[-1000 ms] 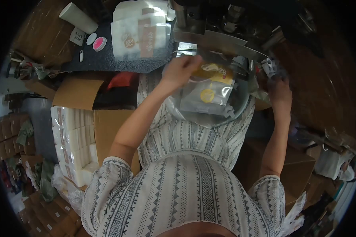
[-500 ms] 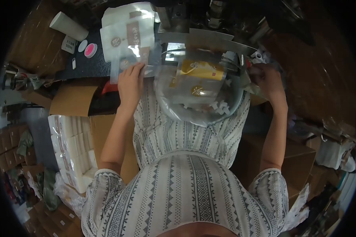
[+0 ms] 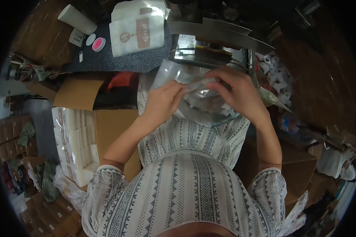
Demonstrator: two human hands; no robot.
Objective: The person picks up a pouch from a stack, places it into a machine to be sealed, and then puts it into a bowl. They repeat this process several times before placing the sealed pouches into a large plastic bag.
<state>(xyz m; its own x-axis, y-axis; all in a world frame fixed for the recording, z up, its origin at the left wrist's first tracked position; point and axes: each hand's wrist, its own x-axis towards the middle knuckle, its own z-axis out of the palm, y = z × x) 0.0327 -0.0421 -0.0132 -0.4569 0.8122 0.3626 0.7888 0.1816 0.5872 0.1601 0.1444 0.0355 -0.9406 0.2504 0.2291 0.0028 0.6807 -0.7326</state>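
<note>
My left hand point(image 3: 164, 99) is closed on a translucent plastic pouch point(image 3: 167, 74), which is tilted over my lap. My right hand point(image 3: 239, 93) meets it from the other side, its thumb and fingers bent at the pouch's edge; whether a small piece is also between them I cannot make out. Below both hands sits a round clear plastic-covered basin point(image 3: 203, 117) with white plastic pieces point(image 3: 228, 110) in it. The yellow-printed pouch from before does not show now.
Printed white pouches point(image 3: 136, 33) lie stacked on a dark fluffy mat point(image 3: 146, 59). A metal machine point(image 3: 209, 59) stands ahead. White spout-like pieces point(image 3: 277, 77) fill a bag at right. An open carton point(image 3: 116, 134) is at left, beside a white cup point(image 3: 77, 19) and pink tin point(image 3: 99, 44) farther up.
My left hand has come from the pouch stack toward the middle with a pouch. My right hand has moved left from the bag of white pieces to meet it.
</note>
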